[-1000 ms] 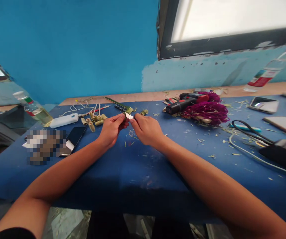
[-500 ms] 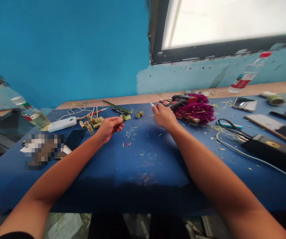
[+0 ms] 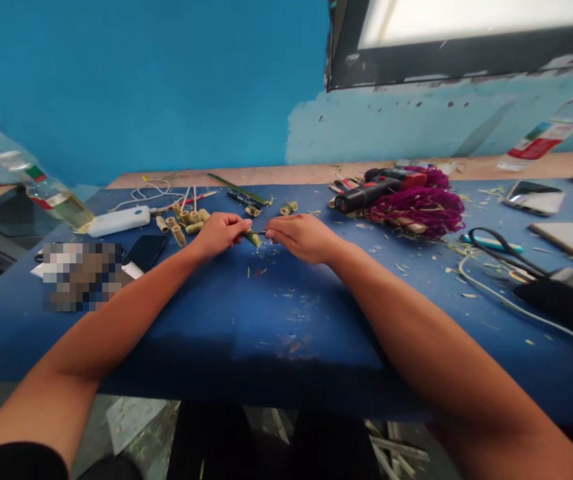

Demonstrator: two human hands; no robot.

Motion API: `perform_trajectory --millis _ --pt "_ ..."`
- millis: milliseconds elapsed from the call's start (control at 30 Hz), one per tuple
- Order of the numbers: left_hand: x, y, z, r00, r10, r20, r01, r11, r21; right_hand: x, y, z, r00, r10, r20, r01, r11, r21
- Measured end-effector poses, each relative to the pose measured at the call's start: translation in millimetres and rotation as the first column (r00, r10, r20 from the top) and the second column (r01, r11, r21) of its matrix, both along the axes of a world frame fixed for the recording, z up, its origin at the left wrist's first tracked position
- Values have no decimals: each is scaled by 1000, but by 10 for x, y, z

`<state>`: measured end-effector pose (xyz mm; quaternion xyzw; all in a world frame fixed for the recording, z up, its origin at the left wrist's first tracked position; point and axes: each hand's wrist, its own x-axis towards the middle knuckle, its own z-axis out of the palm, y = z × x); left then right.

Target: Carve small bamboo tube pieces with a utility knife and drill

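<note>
My left hand (image 3: 220,235) is closed on a short green bamboo piece (image 3: 253,238), which sticks out past its fingertips. From the right, my right hand (image 3: 302,236) meets it with its fingers pinched round a thin dark tool (image 3: 261,233). The tool's end points at the bamboo piece; whether it touches or enters it cannot be made out. Just behind the hands lie a short bamboo piece (image 3: 289,208) and another bamboo piece (image 3: 253,211). Several cut bamboo tubes (image 3: 179,235) are heaped beside my left hand.
A power drill (image 3: 376,192) rests against purple string (image 3: 419,212) at the right back. Left are a white device (image 3: 119,221), a dark phone (image 3: 145,253) and a bottle (image 3: 51,197). A black case (image 3: 564,300) and cable (image 3: 496,302) lie right. Shavings litter the blue tabletop (image 3: 246,313).
My right hand has moved left and down from beside the drill to my left hand, and the thin tool now shows in it. The view has shifted slightly.
</note>
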<state>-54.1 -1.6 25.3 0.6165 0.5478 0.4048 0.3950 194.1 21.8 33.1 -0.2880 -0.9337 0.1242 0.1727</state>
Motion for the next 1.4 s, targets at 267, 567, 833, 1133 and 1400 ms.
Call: perform_trajectory --millis 267,567,833,1133,1400 --pt "43 -84 96 967 -129 -219 145 988 56 -30 -36 26 992 -51 115 40 995 96" --pt "11 -98 76 899 -289 -329 317 948 32 -110 -123 50 939 -93 330 26 979 200" --pt "-22 -68 38 847 -266 -460 319 947 40 -149 -170 83 925 -126 358 43 972 232" --pt "11 -127 111 833 -265 -486 334 941 58 -181 -160 85 925 -121 361 33 970 241" --pt "-27 -108 98 849 -308 -429 355 934 32 -184 -134 68 917 -138 375 50 971 235"
